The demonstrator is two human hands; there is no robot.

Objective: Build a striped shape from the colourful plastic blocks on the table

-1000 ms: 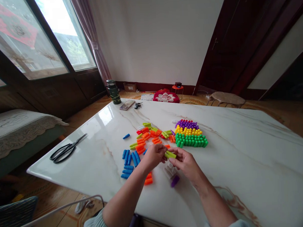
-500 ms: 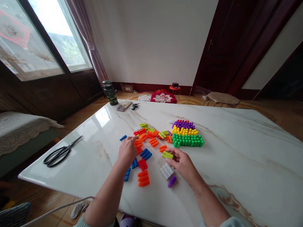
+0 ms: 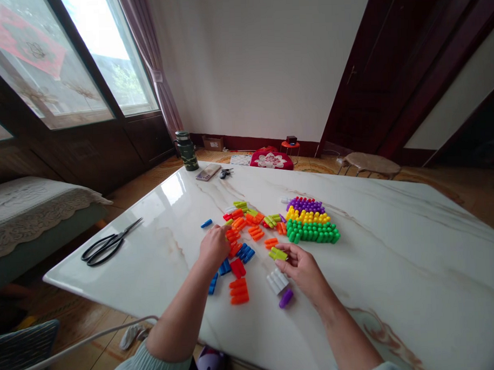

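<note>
My right hand (image 3: 300,263) pinches a yellow-green group of joined bullet-shaped plastic pieces (image 3: 278,254) between thumb and fingers, just above the table. My left hand (image 3: 214,245) is at the left side of the loose pile, fingers curled down beside orange pieces (image 3: 233,235); its fingertips are partly hidden, and what they hold I cannot make out. Blue pieces (image 3: 245,253), a red group (image 3: 238,269) and an orange group (image 3: 239,291) lie near it. Below my right hand are a white group (image 3: 277,281) and a purple piece (image 3: 286,298).
Green (image 3: 313,232), yellow (image 3: 308,215) and purple pieces (image 3: 306,205) stand in sorted rows to the right. Black-handled scissors (image 3: 111,243) lie at the left on the marble table (image 3: 395,244). A camouflage flask (image 3: 187,151), phone (image 3: 208,172) and keys (image 3: 226,173) sit at the far edge.
The view has shifted slightly, moving everything a little to the right. My left hand's fingers have curled lower into the pile's left side. My right hand still holds the yellow-green group.
</note>
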